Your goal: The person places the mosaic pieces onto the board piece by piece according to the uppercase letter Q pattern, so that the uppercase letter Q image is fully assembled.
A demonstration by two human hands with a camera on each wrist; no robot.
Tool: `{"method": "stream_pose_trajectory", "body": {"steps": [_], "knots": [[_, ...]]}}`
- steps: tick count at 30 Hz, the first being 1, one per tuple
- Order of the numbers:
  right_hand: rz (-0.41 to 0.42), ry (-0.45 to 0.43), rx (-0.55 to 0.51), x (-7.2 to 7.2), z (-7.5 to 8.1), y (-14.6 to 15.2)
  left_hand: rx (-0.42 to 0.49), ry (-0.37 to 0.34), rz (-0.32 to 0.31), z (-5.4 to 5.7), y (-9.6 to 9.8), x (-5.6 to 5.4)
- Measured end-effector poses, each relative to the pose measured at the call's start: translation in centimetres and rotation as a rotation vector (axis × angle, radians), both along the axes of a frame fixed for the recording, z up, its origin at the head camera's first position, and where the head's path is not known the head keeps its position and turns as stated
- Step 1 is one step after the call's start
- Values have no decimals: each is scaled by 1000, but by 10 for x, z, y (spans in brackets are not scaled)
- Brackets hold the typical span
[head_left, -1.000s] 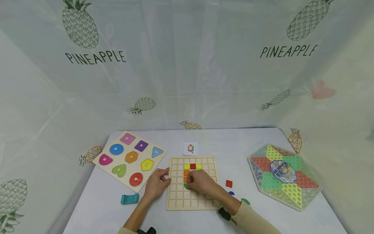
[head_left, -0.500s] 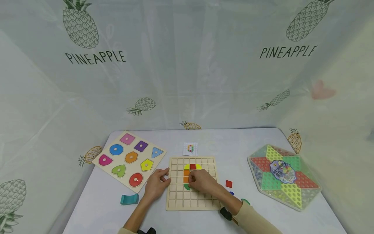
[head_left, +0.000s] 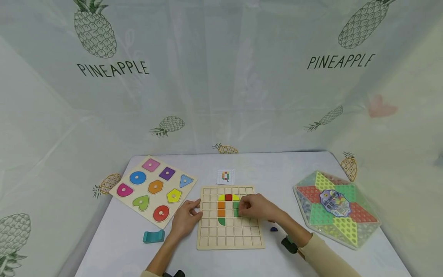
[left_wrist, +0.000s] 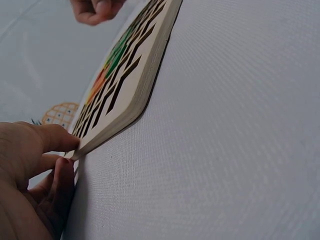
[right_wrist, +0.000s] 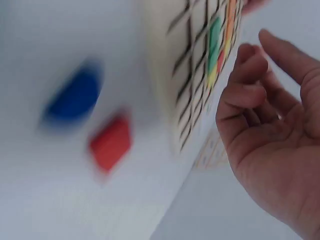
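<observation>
A wooden grid board (head_left: 211, 242) lies mid-table. Yellow corner pieces (head_left: 221, 197), a red square (head_left: 228, 197), orange squares (head_left: 221, 208), green squares (head_left: 236, 205) and a green rounded piece (head_left: 222, 221) sit in its cells. My left hand (head_left: 185, 220) pinches the board's left edge between thumb and fingers, seen close up in the left wrist view. Over the board's right side, my right hand (head_left: 257, 207) is raised with loosely curled fingers; nothing shows between them in the right wrist view. A blue half-round piece (right_wrist: 75, 97) and a loose red square (right_wrist: 111, 142) lie beside the board.
A small pattern card (head_left: 225, 176) lies behind the board. At left are a shape puzzle board (head_left: 145, 188) and a teal curved block (head_left: 154, 236). A hexagonal Chinese checkers box (head_left: 337, 209) occupies the right.
My right hand has moved right, off the middle of the board, uncovering the green squares in the right column. Its forearm now covers part of the loose pieces. My left hand stays put.
</observation>
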State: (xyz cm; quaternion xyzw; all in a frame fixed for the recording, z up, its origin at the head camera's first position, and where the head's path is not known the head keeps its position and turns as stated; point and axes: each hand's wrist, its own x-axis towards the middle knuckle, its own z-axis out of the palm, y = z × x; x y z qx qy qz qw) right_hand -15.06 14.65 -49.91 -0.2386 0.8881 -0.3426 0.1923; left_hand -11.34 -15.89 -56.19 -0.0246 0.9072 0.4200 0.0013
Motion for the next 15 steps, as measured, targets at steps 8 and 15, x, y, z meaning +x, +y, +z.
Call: {"method": "stream_pose_trajectory", "body": {"steps": [8, 15], "knots": [[-10, -38, 77, 3, 12, 74, 8, -7, -8, 1, -2, 0], [62, -114, 126, 16, 10, 121, 0, 14, -23, 0, -2, 0]]}}
